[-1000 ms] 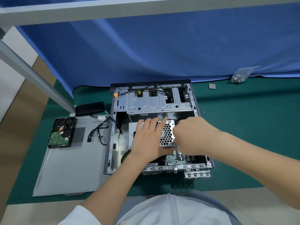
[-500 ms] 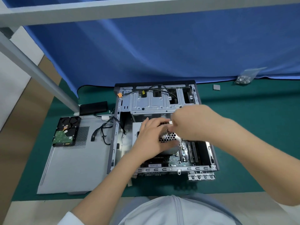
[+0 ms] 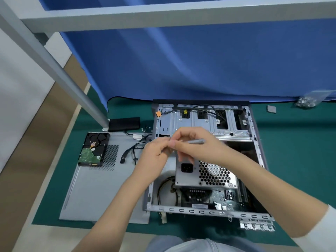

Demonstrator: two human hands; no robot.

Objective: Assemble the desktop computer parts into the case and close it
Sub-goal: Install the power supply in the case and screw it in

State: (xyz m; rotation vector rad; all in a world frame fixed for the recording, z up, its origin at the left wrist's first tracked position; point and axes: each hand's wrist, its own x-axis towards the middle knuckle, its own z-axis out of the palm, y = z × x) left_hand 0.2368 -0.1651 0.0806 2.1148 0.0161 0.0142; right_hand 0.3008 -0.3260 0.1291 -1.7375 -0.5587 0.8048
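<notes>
The open computer case (image 3: 258, 148) lies on its side on the green mat. Inside it the silver power supply (image 3: 205, 174) rests over the motherboard (image 3: 218, 196), its socket and honeycomb grille facing up. Both hands hover above the case's upper left area. My right hand (image 3: 198, 150) grips a grey metal screwdriver (image 3: 197, 141) by its handle. My left hand (image 3: 154, 155) has curled fingers that pinch at the screwdriver's tip end, which they hide. A hard drive (image 3: 92, 149) lies on the detached side panel (image 3: 101, 188) to the left.
Loose black cables (image 3: 133, 151) trail from the case onto the panel, near a black box (image 3: 124, 123). A bag of screws (image 3: 307, 101) and a small grey square (image 3: 271, 108) sit at the back right. A metal frame post (image 3: 54, 70) slants down at the left.
Both hands have left the power supply and risen toward the case's upper left. The right hand now shows a screwdriver, and the left hand meets its tip. The power supply lies uncovered.
</notes>
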